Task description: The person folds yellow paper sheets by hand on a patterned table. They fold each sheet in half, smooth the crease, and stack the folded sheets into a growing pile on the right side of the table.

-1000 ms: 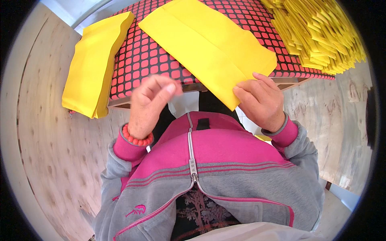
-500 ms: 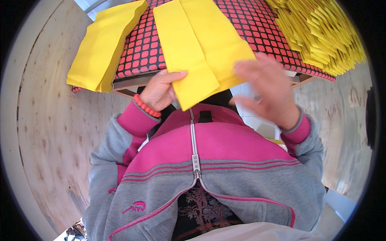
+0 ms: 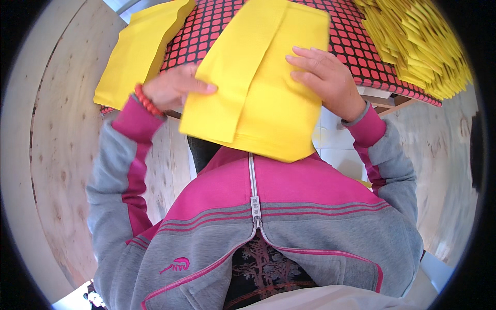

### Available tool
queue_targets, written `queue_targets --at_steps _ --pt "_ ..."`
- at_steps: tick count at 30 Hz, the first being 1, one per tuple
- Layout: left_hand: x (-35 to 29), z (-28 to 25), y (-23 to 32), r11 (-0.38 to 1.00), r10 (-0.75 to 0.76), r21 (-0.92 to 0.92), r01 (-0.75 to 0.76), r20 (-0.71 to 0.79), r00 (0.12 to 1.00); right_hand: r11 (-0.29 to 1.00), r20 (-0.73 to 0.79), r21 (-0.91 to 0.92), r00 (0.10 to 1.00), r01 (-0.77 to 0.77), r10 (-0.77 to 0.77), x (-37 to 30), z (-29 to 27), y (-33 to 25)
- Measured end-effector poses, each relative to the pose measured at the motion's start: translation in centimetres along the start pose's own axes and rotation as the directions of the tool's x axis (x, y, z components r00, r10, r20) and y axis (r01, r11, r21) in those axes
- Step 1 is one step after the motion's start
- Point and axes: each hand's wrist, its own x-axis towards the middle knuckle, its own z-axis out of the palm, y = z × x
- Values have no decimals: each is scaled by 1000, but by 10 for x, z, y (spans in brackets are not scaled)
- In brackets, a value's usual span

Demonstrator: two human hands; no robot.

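Sheet [image 3: 268,93]: one piece, yellow, matte, smooth and thin, possibly cloth. Roughly oblong; one long flap lies folded over its left part, the flap's straight edge running from far to near. Near right corner blunted. Position: between the hands, far part above the table, near end past the table's near edge and in front of the jacket [image 3: 217,191].

Left hand [image 3: 173,89]: closed on the sheet's left edge, thumb on the upper face, other fingers mostly hidden. One bracelet [image 3: 148,101] on this wrist, round red beads, too blurred to count.

Right hand [image 3: 328,80]: loosely open, fingers parted and slightly bent, over the sheet's right part. No pinch seen; cannot tell how firmly it touches.

Cloth [image 3: 204,32] on the table: black with rounded pink-red squares.

Far left: one stack [image 3: 142,49], yellow, flat-faced, wavy right side. Far right: one heap [image 3: 421,49], many thin yellow folded layers, overlapping, uncountable.
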Motion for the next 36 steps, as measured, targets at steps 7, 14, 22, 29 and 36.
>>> queue_targets --at_steps 7,14,22,29,36 --pt "97 -111 89 641 9 766 47 -69 998 994 -26 -75 997 -73 71 22 24 -28" --pt "141 -83 65 -268 537 961 -73 212 816 974 -123 26 966 -224 226 55 57 -44" --pt "35 6 24 89 560 969 -230 142 816 956 6 17 956 -293 292 67 49 -37" --pt "30 46 -12 -87 594 988 128 -51 802 954 32 4 954 -300 299 77 50 -47" --pt "11 16 -20 -86 678 995 59 15 735 936 123 -73 928 -344 351 48 24 -30"
